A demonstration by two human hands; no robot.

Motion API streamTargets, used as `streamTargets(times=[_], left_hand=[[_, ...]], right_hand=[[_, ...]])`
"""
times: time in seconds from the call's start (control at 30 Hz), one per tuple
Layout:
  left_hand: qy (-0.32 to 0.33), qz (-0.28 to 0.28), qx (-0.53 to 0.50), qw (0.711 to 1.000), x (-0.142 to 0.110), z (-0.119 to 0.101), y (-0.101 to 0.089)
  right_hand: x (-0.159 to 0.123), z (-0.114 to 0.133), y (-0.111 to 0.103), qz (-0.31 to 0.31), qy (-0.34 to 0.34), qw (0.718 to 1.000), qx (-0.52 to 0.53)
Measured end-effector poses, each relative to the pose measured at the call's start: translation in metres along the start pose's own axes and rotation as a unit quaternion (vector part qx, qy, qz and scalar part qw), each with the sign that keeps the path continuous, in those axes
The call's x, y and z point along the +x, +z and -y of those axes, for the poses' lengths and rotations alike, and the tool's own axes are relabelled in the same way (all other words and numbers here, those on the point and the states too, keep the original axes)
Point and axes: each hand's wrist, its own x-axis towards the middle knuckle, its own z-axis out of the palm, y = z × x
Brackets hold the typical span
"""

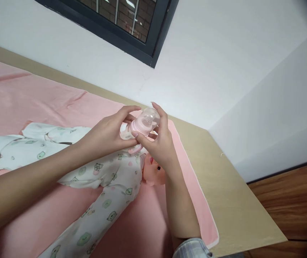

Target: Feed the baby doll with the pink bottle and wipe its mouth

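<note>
A baby bottle (138, 125) with a pink collar and a clear dome cap is held up over the upper body of a baby doll (153, 172). My left hand (113, 129) is closed around the bottle's body from the left. On the right, my right hand (157, 139) grips the cap end, thumb near the collar and fingers behind the clear dome. The doll lies on its back in white pajamas (107, 168) printed with small green animals. My hands and the bottle hide part of its head.
A pink blanket (142, 218) with a pale edge lies under the doll on a wooden board surface (231, 200). White walls (196, 64) rise behind, with a dark-framed window (153, 46) above. Brown wood paneling (290, 200) stands at the right.
</note>
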Motion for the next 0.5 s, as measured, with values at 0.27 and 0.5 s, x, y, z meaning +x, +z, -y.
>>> streamTargets(times=[0.27, 0.5], left_hand=[[0.027, -0.002, 0.032, 0.999, -0.001, 0.002, 0.002], [0.130, -0.010, 0.062, 0.989, -0.017, -0.024, -0.023]], right_hand=[[0.003, -0.005, -0.007, -0.043, 0.007, 0.999, -0.014], [0.020, -0.066, -0.073, -0.186, 0.015, 0.977, -0.099]])
